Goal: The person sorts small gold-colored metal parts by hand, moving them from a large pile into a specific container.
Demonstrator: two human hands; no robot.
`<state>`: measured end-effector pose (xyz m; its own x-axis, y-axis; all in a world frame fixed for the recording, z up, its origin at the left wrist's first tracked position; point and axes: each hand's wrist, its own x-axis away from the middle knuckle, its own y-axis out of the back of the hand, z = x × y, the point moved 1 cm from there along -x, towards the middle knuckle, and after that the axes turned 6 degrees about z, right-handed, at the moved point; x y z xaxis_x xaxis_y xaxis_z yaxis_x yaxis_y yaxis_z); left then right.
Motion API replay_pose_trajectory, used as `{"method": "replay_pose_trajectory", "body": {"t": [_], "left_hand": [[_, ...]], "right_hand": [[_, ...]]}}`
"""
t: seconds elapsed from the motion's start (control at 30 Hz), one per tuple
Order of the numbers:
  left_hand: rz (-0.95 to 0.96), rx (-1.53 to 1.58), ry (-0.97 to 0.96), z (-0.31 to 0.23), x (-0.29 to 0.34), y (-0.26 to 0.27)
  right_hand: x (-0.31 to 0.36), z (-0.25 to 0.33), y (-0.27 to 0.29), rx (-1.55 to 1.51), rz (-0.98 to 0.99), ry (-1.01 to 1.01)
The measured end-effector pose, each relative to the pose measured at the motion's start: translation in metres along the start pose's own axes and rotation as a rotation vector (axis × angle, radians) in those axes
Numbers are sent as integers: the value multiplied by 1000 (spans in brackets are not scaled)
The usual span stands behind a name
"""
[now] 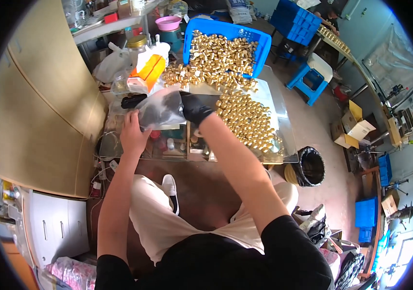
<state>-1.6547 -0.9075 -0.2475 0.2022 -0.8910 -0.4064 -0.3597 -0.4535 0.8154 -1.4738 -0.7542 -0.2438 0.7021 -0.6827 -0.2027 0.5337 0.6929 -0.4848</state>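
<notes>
My bare left hand (133, 131) and black-gloved right hand (194, 107) are both gripping a clear plastic bag (160, 110), fingers closed on it, above the glass table (284, 140), beside the gold caps (247, 118).

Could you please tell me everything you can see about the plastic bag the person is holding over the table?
The plastic bag is clear to cloudy, thin and crumpled, with something dark showing through it. It is held above the glass table, near the heap of small gold caps. The bare left hand grips its lower left edge; the black-gloved right hand holds its right side.
</notes>
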Motion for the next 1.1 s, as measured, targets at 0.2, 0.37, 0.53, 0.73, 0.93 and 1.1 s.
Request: {"method": "replay_pose_trajectory", "body": {"t": [0.2, 0.37, 0.53, 0.73, 0.93, 1.1], "left_hand": [[53, -115, 26, -11, 6, 16], [-124, -15, -53, -50, 32, 40], [9, 302, -157, -81, 62, 56], [161, 438, -381, -118, 76, 27], [461, 418, -627, -171, 98, -15], [627, 416, -813, -221, 110, -35]], "right_hand": [[93, 115, 81, 431, -270, -198], [147, 140, 151, 1186, -422, -212], [177, 166, 165, 1227, -505, -250], [213, 174, 168, 958, -474, -292], [242, 176, 146, 1024, -647, -198], [299, 191, 160, 1141, -775, -162]]}}
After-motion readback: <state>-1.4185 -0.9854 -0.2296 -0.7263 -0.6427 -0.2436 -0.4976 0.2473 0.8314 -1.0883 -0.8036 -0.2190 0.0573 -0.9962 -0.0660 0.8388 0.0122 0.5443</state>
